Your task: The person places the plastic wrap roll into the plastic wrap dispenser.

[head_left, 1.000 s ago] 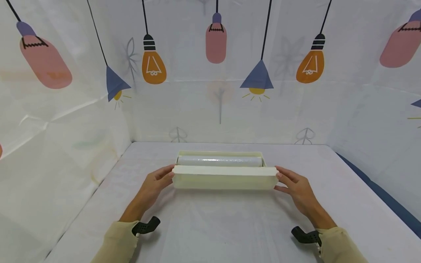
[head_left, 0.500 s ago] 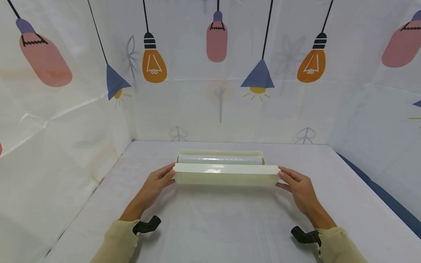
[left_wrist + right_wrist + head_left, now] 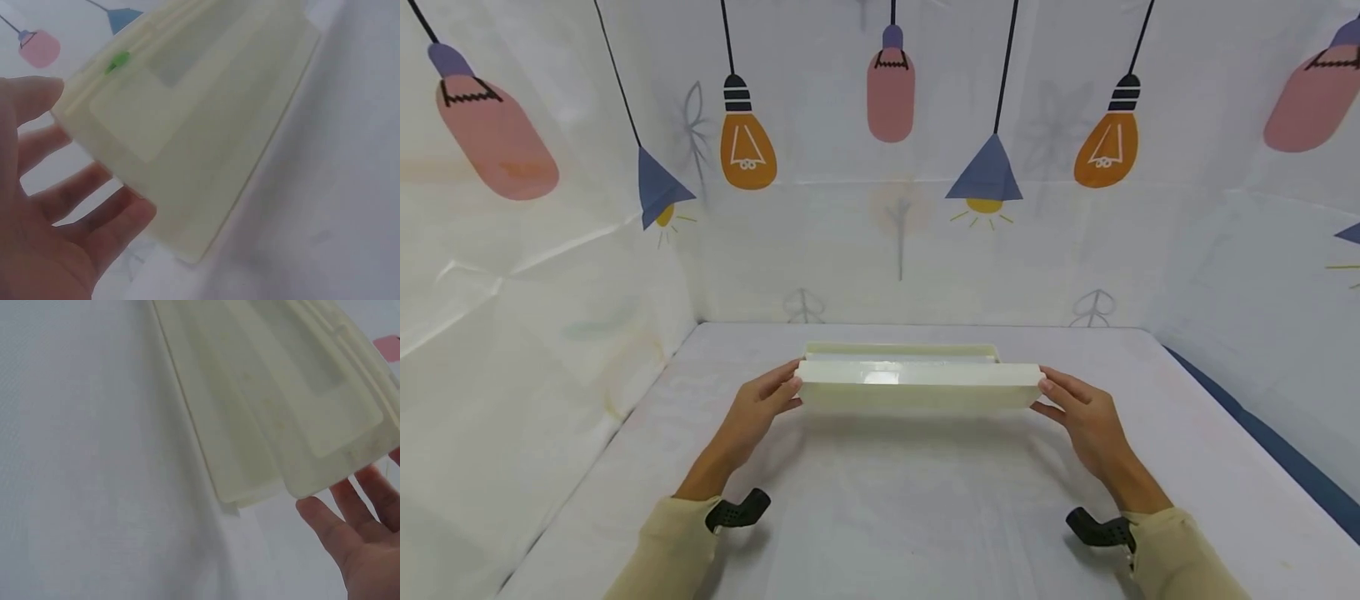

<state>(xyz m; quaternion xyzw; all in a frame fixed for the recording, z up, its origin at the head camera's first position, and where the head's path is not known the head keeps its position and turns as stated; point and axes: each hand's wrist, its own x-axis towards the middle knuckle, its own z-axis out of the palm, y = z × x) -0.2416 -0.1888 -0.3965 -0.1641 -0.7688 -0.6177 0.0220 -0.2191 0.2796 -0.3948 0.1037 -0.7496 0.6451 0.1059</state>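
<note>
My left hand (image 3: 755, 419) and right hand (image 3: 1093, 429) hold the two ends of a long, cream-coloured plastic lid (image 3: 917, 395) between them. Its glossy upper face reflects light. Just behind stands the matching cling film box (image 3: 902, 346), its bottom on the table. A roll of cling film (image 3: 917, 359) lies inside; the lid hides most of it. A small green piece (image 3: 117, 61) shows along the lid's edge in the left wrist view. In the right wrist view, the lid overlaps the box, and whether they touch I cannot tell.
A white-covered table (image 3: 895, 517) extends in front of the box. White sheeting printed with hanging lamps (image 3: 985, 171) encloses the back and sides. Black camera mounts (image 3: 737, 510) stick out at both cuffs.
Both hands have raised the lid and moved it back towards the box. More of the cling film roll is now covered from view. The box has stayed in place.
</note>
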